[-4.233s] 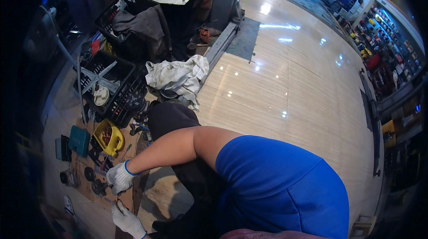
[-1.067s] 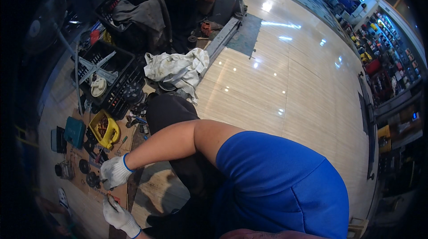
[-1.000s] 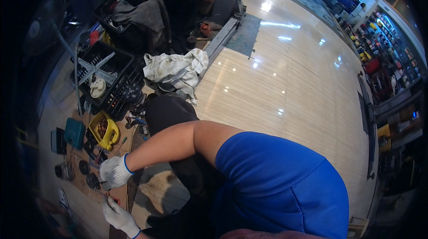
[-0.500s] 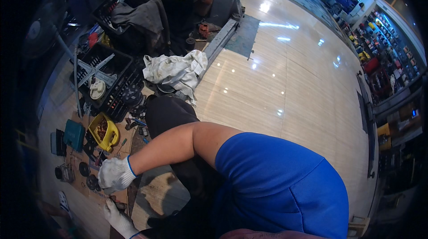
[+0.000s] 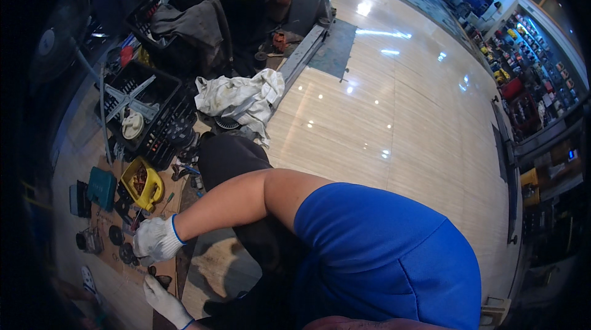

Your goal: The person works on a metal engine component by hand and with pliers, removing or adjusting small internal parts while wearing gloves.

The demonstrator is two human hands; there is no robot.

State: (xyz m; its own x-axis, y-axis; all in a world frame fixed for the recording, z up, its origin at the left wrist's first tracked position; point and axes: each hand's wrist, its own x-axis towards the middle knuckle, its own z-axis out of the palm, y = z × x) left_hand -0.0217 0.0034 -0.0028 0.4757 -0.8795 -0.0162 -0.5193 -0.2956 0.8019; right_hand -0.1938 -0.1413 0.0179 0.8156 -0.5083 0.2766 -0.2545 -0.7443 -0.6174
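Both of my hands wear white knit gloves and work low over a cardboard sheet (image 5: 111, 253) on the floor. My right hand (image 5: 155, 239) has its fingers curled downward; whatever is in them is hidden and too small to name. Just below it, my left hand (image 5: 165, 303) is closed beside a small dark part (image 5: 164, 281), its fingers together, and I cannot make out what they grip. Touching or nearly touching the right fingertips is a dark round part (image 5: 127, 253). Another dark ring-shaped part (image 5: 116, 235) lies a little farther off.
A yellow cut-open jug (image 5: 143, 183) holds small brownish parts, beside a teal case (image 5: 102, 188). A metal housing (image 5: 90, 241) stands at the sheet's left edge. Behind are black crates (image 5: 178, 93), a white cloth (image 5: 240, 96) and a fan (image 5: 55, 40). Someone's shoe (image 5: 90, 282) shows lower left.
My right hand has shifted slightly, its fingers still curled. The left hand stays almost in place, with the dark part beside it showing more. The whole view has moved a little.
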